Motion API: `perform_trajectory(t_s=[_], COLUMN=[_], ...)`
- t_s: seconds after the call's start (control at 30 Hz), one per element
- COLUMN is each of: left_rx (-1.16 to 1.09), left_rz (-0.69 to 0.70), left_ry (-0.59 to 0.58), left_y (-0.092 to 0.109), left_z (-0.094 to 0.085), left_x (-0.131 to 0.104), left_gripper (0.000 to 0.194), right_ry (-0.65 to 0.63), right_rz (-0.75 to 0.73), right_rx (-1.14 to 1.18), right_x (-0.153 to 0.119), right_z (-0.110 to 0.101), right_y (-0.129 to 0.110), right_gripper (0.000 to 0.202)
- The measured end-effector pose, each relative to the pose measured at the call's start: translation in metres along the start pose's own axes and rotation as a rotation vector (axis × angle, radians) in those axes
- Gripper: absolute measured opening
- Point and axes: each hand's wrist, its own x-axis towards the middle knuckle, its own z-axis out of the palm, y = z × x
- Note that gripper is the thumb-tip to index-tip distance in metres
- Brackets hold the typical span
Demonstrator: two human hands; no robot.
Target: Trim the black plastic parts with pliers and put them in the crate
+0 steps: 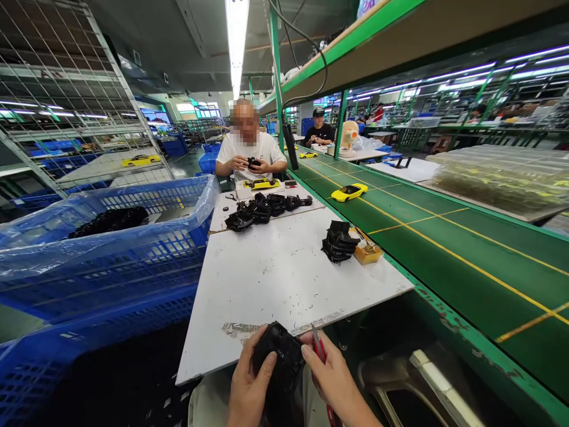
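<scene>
My left hand grips a black moulded plastic part at the near edge of the white table, thumb on its face. Against the part's right side, my right hand is closed around a red-handled tool with a pointed metal tip. That tip points up and away from me; whether it is a knife or cutters I cannot tell. The right thumb touches the black part. Farther up the table, a stack of similar black parts sits beside a small amber block. Dark scraps are scattered over the tabletop.
A pile of black parts lies across the table, before a seated person handling another. Blue crates stand at left. On the right runs a green conveyor carrying yellow toy cars. A white-and-orange fan stands beyond.
</scene>
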Motion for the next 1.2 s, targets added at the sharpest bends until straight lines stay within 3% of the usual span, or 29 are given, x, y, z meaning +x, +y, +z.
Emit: perform_trajectory(t_s=[0.23, 0.73, 0.97, 1.2], left_rx=[-0.065, -0.182, -0.232, -0.258], left_rz=[-0.115, -0.134, -0.031, -0.049], left_ry=[0.157, 0.143, 0.302, 0.308], left_y=[0.004, 0.01, 0.007, 0.006], left_z=[0.005, 0.006, 0.015, 0.009], left_x=[-0.003, -0.007, -0.01, -0.01], left_gripper=[0.05, 0.046, 0.044, 0.044], right_ry=[-0.112, -0.144, -0.156, -0.151], right_rz=[0.032, 0.1, 0.112, 0.094], right_rx=[-0.051, -0.026, -0.082, -0.111], right_x=[-0.01, -0.013, -0.012, -0.013], right_z=[0.004, 0.004, 0.008, 0.01], right_y=[0.014, 0.02, 0.014, 0.009], right_gripper=[0.031, 0.029, 0.032, 0.035])
